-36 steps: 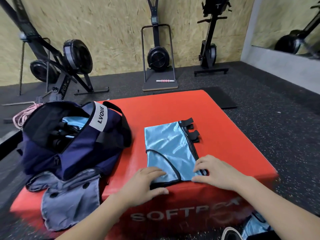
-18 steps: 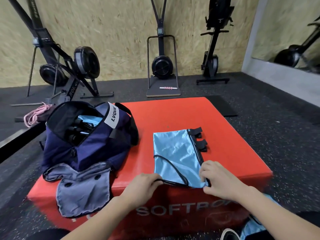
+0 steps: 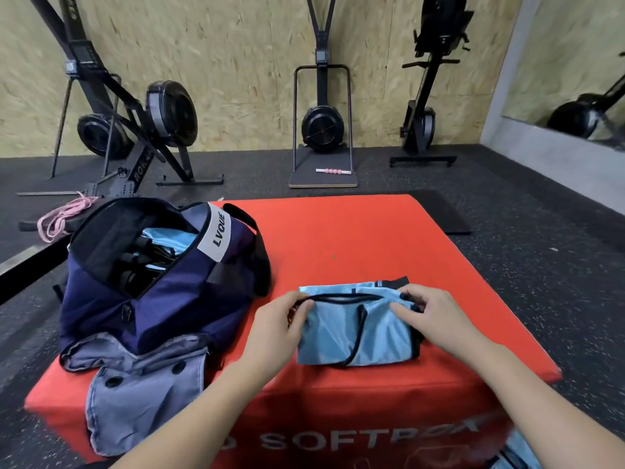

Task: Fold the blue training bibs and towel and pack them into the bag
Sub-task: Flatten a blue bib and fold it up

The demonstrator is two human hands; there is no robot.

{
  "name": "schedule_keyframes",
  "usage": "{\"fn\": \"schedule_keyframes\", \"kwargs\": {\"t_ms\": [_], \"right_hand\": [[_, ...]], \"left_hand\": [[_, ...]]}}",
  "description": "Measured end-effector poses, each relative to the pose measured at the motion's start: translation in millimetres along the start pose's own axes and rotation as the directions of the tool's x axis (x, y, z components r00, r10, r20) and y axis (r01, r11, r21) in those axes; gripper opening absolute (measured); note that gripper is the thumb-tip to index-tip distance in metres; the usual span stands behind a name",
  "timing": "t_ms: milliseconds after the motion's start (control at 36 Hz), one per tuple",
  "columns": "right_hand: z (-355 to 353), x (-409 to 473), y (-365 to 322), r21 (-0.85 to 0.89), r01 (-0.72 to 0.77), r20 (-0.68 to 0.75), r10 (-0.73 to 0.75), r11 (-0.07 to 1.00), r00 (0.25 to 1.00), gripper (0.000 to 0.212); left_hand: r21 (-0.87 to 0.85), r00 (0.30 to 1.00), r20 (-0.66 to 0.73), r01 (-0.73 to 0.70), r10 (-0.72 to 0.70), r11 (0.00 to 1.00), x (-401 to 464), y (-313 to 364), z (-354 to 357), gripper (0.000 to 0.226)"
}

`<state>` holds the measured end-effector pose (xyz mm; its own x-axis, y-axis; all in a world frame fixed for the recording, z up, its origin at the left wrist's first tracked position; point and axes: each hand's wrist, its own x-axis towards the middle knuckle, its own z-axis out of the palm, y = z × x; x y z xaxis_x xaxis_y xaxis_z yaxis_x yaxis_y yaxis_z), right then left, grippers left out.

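Note:
A light blue training bib (image 3: 355, 330) with black trim lies folded in half on the red soft box (image 3: 355, 238). My left hand (image 3: 274, 330) pinches the bib's upper left corner. My right hand (image 3: 429, 316) pinches its upper right corner by the black straps. The navy bag (image 3: 152, 299) stands open on the box's left side, with blue fabric (image 3: 169, 238) and black items inside. More blue cloth (image 3: 517, 451) shows on the floor at the lower right edge.
The bag's grey flap (image 3: 135, 387) hangs over the box's front left edge. A pink rope (image 3: 64, 214) lies on the floor behind the bag. Rowing machines (image 3: 162, 120) and a ski trainer (image 3: 323, 123) stand along the wooden back wall. A black mat (image 3: 439, 211) lies right of the box.
Both hands lifted the bib's near edge and brought it over to the far edge, folding the bib in half. The view also shifted closer and lower.

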<state>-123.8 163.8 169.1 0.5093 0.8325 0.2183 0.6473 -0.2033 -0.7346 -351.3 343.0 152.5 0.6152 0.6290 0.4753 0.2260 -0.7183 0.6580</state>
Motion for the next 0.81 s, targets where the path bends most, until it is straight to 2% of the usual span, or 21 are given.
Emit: {"fn": "schedule_keyframes", "kwargs": {"t_ms": [278, 306, 389, 472, 611, 694, 806], "right_hand": [[21, 69, 29, -0.041, -0.055, 0.021, 0.056, 0.998, 0.998, 0.004], [24, 74, 33, -0.065, -0.062, 0.037, 0.064, 0.996, 0.997, 0.005], [33, 89, 45, -0.149, -0.107, 0.085, 0.121, 0.983, 0.989, 0.007], [40, 98, 54, -0.205, -0.172, 0.089, 0.194, 0.963, 0.977, 0.013], [44, 103, 53, -0.259, -0.207, 0.106, 0.241, 0.943, 0.965, 0.016], [44, 103, 46, -0.331, -0.231, 0.087, 0.274, 0.915, 0.958, 0.024], [45, 101, 45, -0.373, -0.217, 0.039, 0.249, 0.902, 0.968, 0.020]], "left_hand": [[-0.095, 0.957, -0.066, 0.277, -0.284, 0.956, 48, -19, 38, 0.008], [-0.107, 0.944, -0.061, 0.318, -0.325, 0.942, 48, -20, 42, 0.011], [-0.071, 0.906, -0.004, 0.422, -0.424, 0.904, 39, -23, 55, 0.040], [-0.033, 0.924, 0.058, 0.379, -0.377, 0.925, 21, -22, 64, 0.050], [0.119, 0.953, 0.106, 0.270, -0.283, 0.955, 6, -30, 66, 0.022], [0.131, 0.959, 0.088, 0.258, -0.270, 0.957, 8, -35, 66, 0.020], [0.159, 0.953, 0.109, 0.264, -0.283, 0.951, 15, -36, 62, 0.019]]}}
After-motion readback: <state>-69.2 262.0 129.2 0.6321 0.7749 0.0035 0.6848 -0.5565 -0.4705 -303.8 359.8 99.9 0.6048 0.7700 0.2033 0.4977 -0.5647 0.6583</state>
